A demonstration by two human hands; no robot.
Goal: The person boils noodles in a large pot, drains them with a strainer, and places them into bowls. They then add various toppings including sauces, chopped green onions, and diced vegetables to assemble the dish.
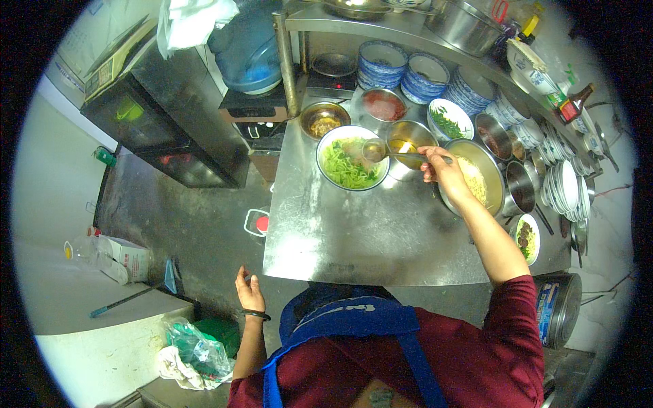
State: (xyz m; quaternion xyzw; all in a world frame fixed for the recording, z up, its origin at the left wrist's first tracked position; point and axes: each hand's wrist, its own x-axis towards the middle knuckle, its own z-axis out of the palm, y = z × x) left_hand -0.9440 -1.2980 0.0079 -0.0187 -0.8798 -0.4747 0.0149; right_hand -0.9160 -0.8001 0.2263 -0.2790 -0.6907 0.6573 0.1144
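Note:
My right hand (440, 171) grips the handle of a metal ladle (375, 150). The ladle's bowl is over the right side of a white bowl (326, 176) with a dark rim, which holds green noodles or leafy greens (352, 166). Under the ladle's handle stands a metal pot of yellowish liquid (408, 143). A larger metal pot of pale noodles (473, 178) is partly covered by my right hand and forearm. Beyond the left end of the steel table (357, 239), my left hand (250, 290) hangs with nothing in it, its fingers apart.
Patterned bowls (382, 61) stand in stacks at the table's back. Near them are a bowl of red stuff (383, 105), a bowl of chopped greens (450, 120) and a metal bowl of brownish food (325, 122). A topped noodle bowl (526, 238) sits far right. A steel shelf (352, 24) overhangs.

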